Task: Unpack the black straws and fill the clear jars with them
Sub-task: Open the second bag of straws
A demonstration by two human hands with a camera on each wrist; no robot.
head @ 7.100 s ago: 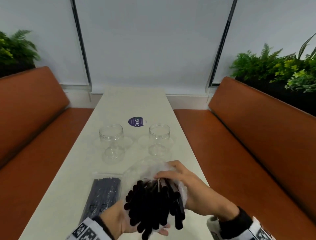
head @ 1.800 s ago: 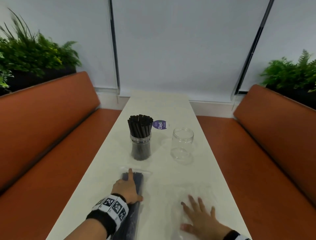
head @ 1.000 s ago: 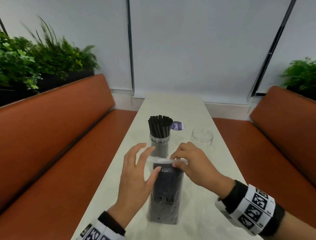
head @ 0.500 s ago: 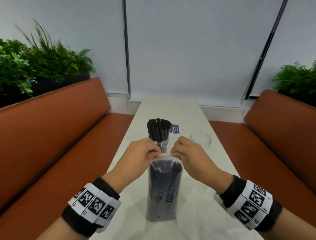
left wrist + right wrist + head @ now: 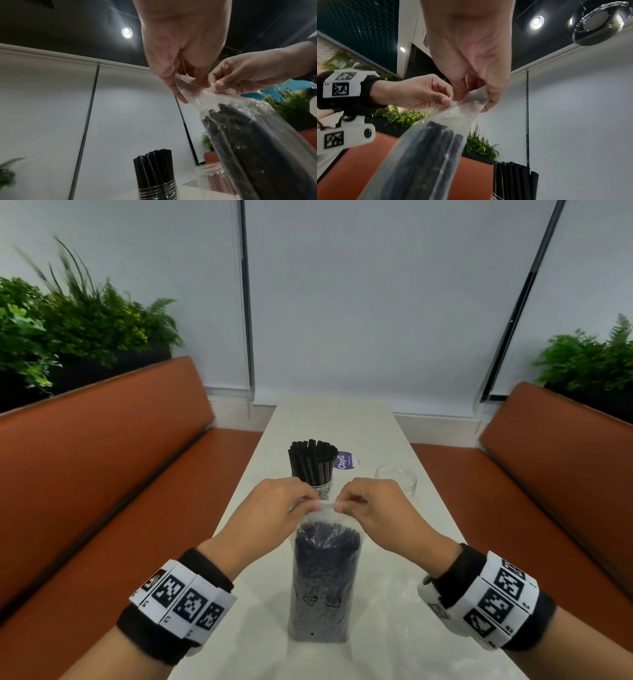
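A clear plastic bag of black straws (image 5: 323,577) stands upright on the white table (image 5: 387,604) in front of me. My left hand (image 5: 284,508) and right hand (image 5: 363,505) both pinch its sealed top edge, thumbs and fingertips close together. The wrist views show the same pinch on the bag (image 5: 254,142) (image 5: 426,155) from below. Behind the hands, a clear jar packed with black straws (image 5: 311,469) stands upright. To its right is a second clear jar (image 5: 397,482), holding nothing.
A round purple sticker (image 5: 345,462) lies on the table behind the jars. Crumpled clear plastic (image 5: 407,655) lies near the right front edge. Orange benches (image 5: 102,474) flank the narrow table on both sides, with plants (image 5: 78,323) behind them.
The hands stood the straw bag upright over the last second and closed on its top. Since half a second ago they stay pinched there, barely shifted.
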